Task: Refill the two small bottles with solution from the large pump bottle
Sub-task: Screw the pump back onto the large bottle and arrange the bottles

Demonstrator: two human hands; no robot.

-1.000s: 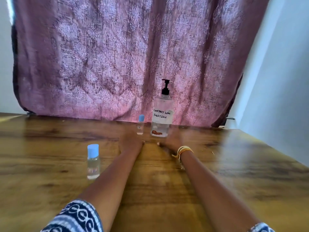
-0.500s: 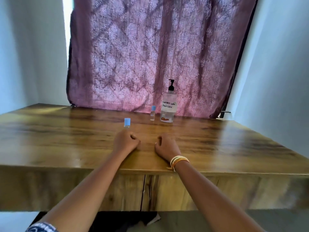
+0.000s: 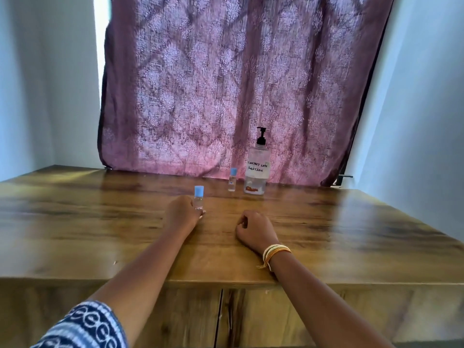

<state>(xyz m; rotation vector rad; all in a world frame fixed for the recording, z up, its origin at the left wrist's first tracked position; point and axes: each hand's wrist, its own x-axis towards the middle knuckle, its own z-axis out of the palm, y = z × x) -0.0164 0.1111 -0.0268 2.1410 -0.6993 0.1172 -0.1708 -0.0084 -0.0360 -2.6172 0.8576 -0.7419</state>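
Upright, cap up: near small bottle [image 3: 198, 198] on counter [image 3: 351, 222], within left hand [image 3: 182, 215] grip, fingers curled round base. Right hand [image 3: 254, 231] loosely curled, holding nothing. Beyond: second small bottle [image 3: 232, 179], pump bottle [image 3: 257, 167], both vertical.

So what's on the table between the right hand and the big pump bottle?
Nothing. In the head view, only bare wooden table lies between the right hand and the big pump bottle. The far small bottle stands just left of that stretch.
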